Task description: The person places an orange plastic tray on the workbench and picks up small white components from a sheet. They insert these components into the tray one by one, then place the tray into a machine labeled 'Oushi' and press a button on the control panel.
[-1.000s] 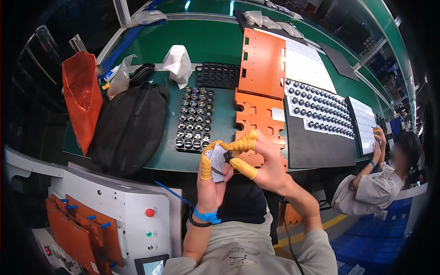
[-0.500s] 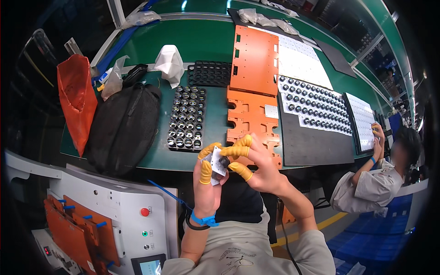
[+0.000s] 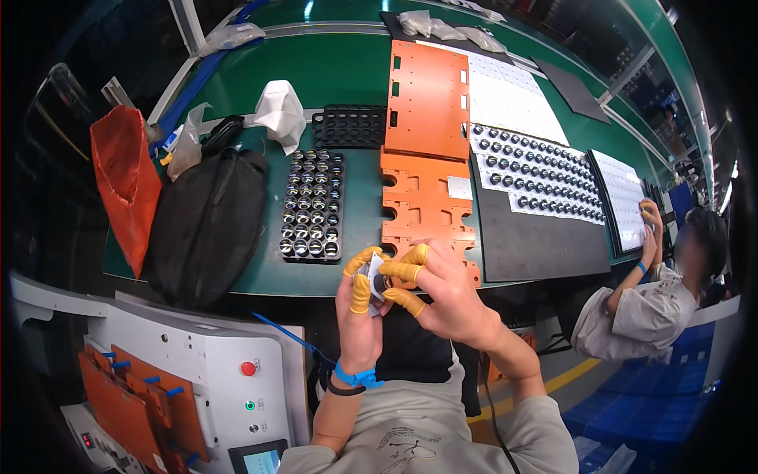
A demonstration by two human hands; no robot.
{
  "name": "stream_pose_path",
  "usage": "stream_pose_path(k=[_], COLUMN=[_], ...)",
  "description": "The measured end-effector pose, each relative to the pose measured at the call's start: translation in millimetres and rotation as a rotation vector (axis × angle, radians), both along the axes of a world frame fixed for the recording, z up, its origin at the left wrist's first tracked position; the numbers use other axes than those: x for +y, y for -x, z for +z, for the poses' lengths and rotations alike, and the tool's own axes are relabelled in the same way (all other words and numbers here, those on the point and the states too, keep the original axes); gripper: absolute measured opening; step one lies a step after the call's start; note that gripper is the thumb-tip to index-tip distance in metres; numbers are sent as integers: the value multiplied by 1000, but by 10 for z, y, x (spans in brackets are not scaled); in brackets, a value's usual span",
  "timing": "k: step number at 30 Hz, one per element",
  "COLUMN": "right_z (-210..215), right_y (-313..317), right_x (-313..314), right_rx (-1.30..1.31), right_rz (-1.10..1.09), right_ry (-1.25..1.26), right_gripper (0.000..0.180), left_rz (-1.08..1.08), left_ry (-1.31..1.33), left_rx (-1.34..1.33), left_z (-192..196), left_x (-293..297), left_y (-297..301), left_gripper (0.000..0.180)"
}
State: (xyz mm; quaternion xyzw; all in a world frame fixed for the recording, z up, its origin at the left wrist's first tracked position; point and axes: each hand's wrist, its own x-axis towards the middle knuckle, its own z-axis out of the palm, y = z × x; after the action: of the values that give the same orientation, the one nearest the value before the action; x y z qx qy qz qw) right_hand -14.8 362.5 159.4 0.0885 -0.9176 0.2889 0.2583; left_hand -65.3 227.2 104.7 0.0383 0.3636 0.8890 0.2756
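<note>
My left hand (image 3: 361, 328), in yellow finger cots and with a blue strap at the wrist, grips a small white board (image 3: 374, 268) edge-on in front of my body. A round black lens (image 3: 383, 282) sticks out from the board's right face. My right hand (image 3: 452, 299), also in yellow finger cots, closes thumb and fingers around that lens. Its fingertips partly cover the lens and the board's edge. Just beyond both hands lies an orange slotted fixture plate (image 3: 422, 193) at the table's front edge.
Left of the fixture stands a tray of lenses (image 3: 311, 209); a black tray (image 3: 351, 126) lies behind. White boards with lenses (image 3: 537, 170) rest on a black mat (image 3: 541, 246). A black bag (image 3: 209, 225) and orange pouch (image 3: 126, 174) lie left. Another person (image 3: 643, 312) works at right.
The board has turned slightly, so it shows more edge-on and the lens is more visible. My right fingers have shifted a little left and down around it. The whole view has moved slightly.
</note>
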Motion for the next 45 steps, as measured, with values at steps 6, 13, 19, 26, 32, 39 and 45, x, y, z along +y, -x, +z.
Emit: stream_pose_path(k=[6, 13, 19, 26, 32, 39, 45], right_z=[-48, -31, -55, -155, -240, -195, -491], right_y=[-27, -25, -101, -184, -237, -320, -326], right_x=[71, 149, -47, -259, -176, 342, 1266], right_rx=[-107, 2, 3, 133, 163, 173, -254], right_rz=[-37, 18, -134, -363, -428, -514, -746], right_ry=[245, 21, -44, -190, -208, -250, 437], right_gripper=[33, 33, 41, 36, 26, 33, 28], left_rz=[-42, -48, -27, 49, 102, 69, 35], left_ry=[38, 17, 43, 75, 145, 7, 23], left_rx=[45, 10, 6, 41, 140, 60, 124], left_z=[13, 11, -128, -46, -83, -95, -135], left_x=[-7, 9, 24, 147, 237, 356, 397], left_y=[22, 25, 10, -120, -219, -262, -233], left_gripper=[52, 46, 50, 47, 47, 51, 48])
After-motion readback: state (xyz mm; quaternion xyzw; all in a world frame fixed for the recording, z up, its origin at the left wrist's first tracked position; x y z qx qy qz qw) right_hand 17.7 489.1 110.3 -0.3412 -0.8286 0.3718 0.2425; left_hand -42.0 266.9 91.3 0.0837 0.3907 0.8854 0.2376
